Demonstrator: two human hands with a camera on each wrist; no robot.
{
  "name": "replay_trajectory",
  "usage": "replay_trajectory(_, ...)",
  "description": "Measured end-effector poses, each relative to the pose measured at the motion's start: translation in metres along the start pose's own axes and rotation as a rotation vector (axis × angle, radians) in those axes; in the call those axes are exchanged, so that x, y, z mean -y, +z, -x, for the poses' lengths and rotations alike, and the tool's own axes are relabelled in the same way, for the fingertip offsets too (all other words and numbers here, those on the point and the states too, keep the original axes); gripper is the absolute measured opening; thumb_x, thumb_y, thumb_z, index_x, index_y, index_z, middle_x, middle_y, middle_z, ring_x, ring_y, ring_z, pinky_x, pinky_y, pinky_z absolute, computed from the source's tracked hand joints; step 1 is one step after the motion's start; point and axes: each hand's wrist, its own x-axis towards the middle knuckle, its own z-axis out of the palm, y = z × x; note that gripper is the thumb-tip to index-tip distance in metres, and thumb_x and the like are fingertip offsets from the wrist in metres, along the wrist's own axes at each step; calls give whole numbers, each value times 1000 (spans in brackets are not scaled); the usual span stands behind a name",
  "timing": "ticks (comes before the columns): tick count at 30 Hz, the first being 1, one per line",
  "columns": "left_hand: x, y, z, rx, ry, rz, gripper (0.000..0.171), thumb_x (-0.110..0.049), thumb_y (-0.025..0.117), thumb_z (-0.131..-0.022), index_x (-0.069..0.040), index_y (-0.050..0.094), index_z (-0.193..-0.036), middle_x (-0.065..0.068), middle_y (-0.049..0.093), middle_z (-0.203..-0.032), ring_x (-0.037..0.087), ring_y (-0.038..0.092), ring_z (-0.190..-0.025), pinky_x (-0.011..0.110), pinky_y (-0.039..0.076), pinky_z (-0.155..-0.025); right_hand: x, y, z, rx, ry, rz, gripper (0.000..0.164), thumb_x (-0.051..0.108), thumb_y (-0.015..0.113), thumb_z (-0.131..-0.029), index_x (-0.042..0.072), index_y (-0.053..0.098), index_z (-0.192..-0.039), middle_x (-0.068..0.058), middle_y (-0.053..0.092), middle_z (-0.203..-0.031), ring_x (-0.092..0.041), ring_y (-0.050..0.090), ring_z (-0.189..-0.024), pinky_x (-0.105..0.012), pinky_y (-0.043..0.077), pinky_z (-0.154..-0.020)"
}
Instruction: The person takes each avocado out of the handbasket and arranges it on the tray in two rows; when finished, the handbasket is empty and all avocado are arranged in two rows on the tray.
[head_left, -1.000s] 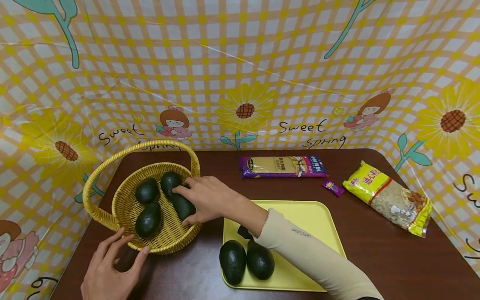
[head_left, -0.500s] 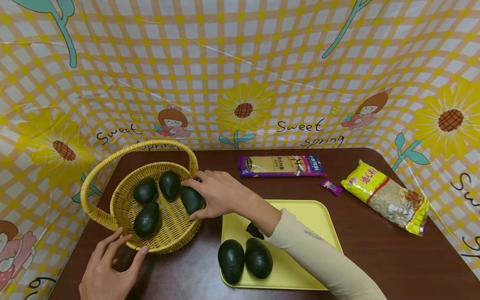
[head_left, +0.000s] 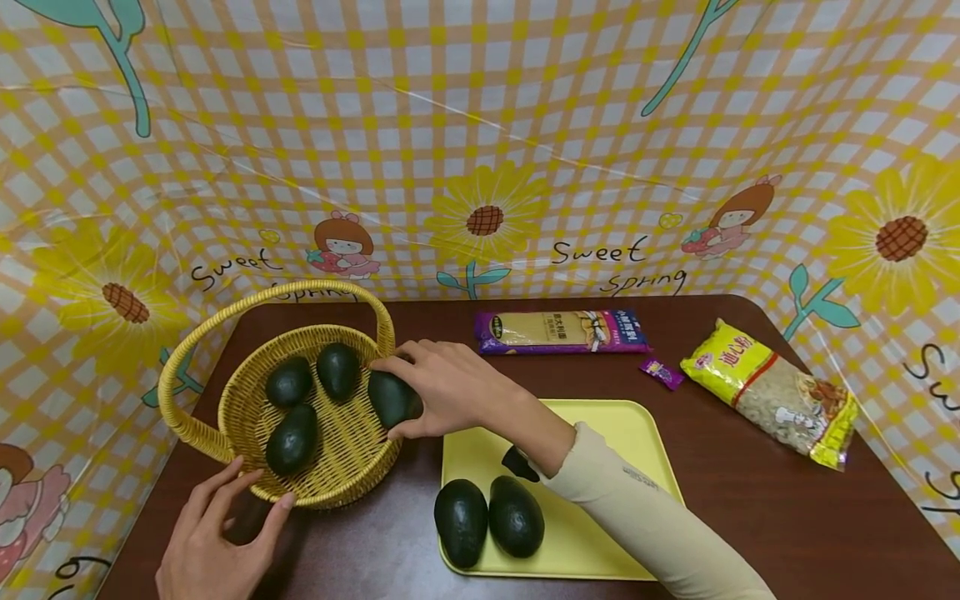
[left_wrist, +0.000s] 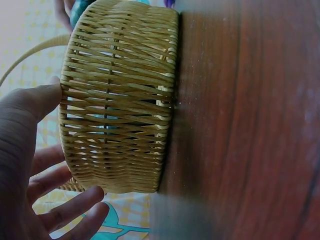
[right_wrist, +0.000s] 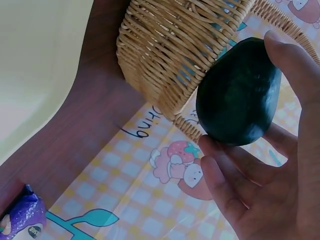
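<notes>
A dark green avocado is held between the thumb and fingers of my right hand, at the right rim of the yellow wicker basket. In the right wrist view the avocado appears above the basket's rim. Three more avocados, including a front one, lie inside the basket. My left hand touches the basket's front left rim with spread fingers; the left wrist view shows its thumb against the wicker side. Two avocados, one of them at left, lie on a yellow tray.
The basket's tall handle arches over its back left. Behind the tray lies a pasta packet, with a small purple packet nearby. A yellow-ended bag lies at right. Patterned cloth stands behind the brown table.
My right hand has moved right with the avocado, from inside the basket to its right rim. The left hand has stayed at the front rim.
</notes>
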Motion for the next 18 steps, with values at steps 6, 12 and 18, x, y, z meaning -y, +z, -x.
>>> replay_trajectory(6, -1, 1, 0, -6, -4, 5, 48, -30, 102, -74, -15, 84, -116, 3, 73, -135, 27, 71, -103, -3, 36, -71, -2, -1, 10, -37, -13, -28, 87, 73, 79, -85, 24, 58, -154, -10, 67, -136, -26, 72, -105, -37, 61, -76)
replay_trajectory(12, -1, 0, 0, -8, -7, -2, 48, -30, 102, -74, -13, 84, -116, 4, 73, -135, 27, 71, -102, -3, 36, -71, -4, -2, 19, -27, 5, -36, 87, 71, 81, -85, 22, 58, -153, -10, 66, -137, -25, 71, -108, -38, 61, -79)
replay_trajectory(18, -2, 1, 1, -18, -13, -7, 48, -31, 101, -75, -14, 84, -116, 3, 73, -135, 16, 69, -97, -2, 37, -71, -6, -1, 29, -18, 14, -35, 87, 70, 79, -87, 23, 57, -156, -9, 66, -139, -26, 70, -112, -39, 61, -79)
